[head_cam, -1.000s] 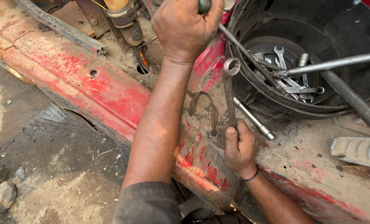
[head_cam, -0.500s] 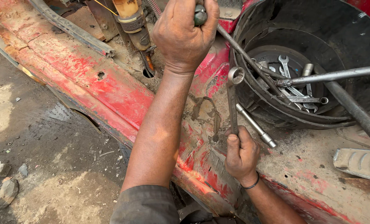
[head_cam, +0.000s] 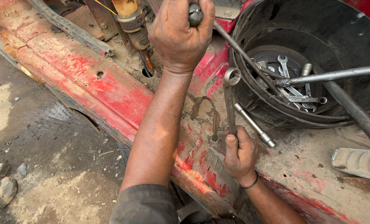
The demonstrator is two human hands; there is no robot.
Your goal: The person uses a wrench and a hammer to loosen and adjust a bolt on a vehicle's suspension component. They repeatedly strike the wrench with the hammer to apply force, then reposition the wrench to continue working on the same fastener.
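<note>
While left hand (head_cam: 180,35) stays, wrench (head_cam: 230,97) steadier

You're working in bright, even daylight from above. Shadows stay soft and short under your forearms. The ring spanner (head_cam: 230,97) and the steel bar (head_cam: 334,75) carry mild glare. The bucket's (head_cam: 317,25) inside wall goes dark. Focus is sharp throughout, with slight wide-angle stretching toward the frame's corners.

Sunlit dirt ground (head_cam: 39,166), scattered stones (head_cam: 2,182)
</note>
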